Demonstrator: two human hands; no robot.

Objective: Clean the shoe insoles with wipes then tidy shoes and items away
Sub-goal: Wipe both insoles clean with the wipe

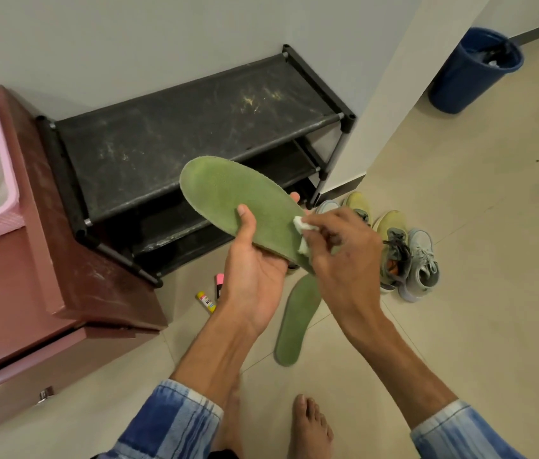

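Gripping the green insole [228,197] at mid-length, the left hand [255,260] angles its long axis up-left; the right hand [344,246] pinches a white wipe [301,226] against the heel end, nearest it.

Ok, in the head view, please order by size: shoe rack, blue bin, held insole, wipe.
1. shoe rack
2. held insole and blue bin look alike; the insole is nearer the camera, so unranked
3. wipe

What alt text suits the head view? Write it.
The left hand holds a green insole while the right hand presses a white wipe on it. A second insole lies on the floor near a black shoe rack.
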